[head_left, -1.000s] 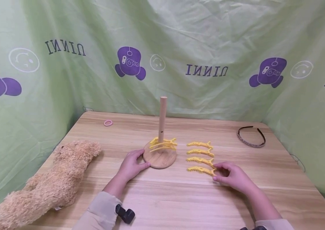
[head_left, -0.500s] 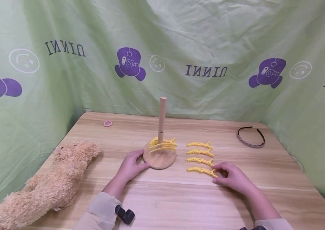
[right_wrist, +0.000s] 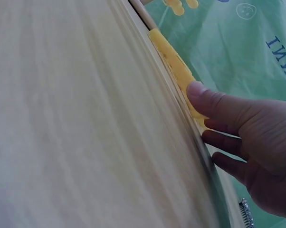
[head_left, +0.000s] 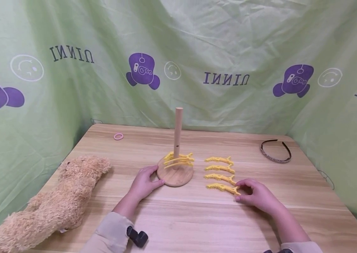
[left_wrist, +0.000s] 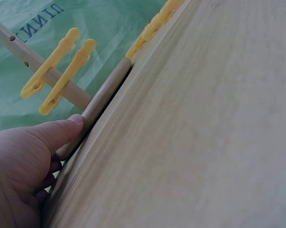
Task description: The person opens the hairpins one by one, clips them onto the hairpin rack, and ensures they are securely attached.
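A wooden stand [head_left: 177, 179] with an upright post on a round base is at the middle of the table. My left hand [head_left: 142, 182] grips the base's left rim, thumb on top in the left wrist view [left_wrist: 19, 166]. Yellow alligator hair clips [left_wrist: 69, 83] are clamped across the lower post. Right of the stand, several more yellow hair clips [head_left: 219, 168] lie in a column. My right hand [head_left: 257, 196] pinches the tail end of the nearest hair clip [head_left: 221, 187] between thumb and fingers; the right wrist view shows this clip [right_wrist: 174, 61] lying along the tabletop.
A fluffy tan plush toy [head_left: 61, 196] lies along the left side of the table. A pink ring-shaped band [head_left: 118, 136] is at the back left, and a dark sparkly headband [head_left: 276, 154] at the back right. Green printed cloth [head_left: 191, 42] hangs behind.
The nearest hair clip has shifted slightly to the right with my right hand at its tail. My left hand stays on the base of the stand.
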`<state>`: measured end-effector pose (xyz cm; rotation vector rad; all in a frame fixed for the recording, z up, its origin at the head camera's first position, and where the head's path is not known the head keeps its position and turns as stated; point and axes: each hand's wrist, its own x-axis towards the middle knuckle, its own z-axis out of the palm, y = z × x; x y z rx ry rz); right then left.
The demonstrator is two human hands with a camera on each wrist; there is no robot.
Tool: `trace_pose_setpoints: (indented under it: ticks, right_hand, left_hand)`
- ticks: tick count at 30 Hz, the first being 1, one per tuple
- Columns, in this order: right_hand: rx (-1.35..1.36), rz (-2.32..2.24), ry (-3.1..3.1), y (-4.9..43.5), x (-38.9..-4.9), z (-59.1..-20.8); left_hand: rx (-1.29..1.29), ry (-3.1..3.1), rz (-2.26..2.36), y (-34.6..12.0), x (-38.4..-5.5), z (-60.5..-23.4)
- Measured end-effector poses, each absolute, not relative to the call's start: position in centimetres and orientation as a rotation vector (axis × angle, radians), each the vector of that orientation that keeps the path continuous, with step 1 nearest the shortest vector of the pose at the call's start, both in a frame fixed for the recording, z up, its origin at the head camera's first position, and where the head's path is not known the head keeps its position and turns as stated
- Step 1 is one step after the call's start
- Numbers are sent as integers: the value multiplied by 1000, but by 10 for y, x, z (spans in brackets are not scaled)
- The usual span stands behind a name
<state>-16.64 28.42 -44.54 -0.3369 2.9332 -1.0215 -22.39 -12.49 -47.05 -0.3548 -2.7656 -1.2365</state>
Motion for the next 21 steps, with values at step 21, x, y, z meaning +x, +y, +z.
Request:
trace_pose_setpoints:
  ticks: [21]
  right_hand:
    - [-422, -1229, 2826, 248, -197, -396]
  left_hand:
    - [-330, -2788, -1238, -125, -224, -470]
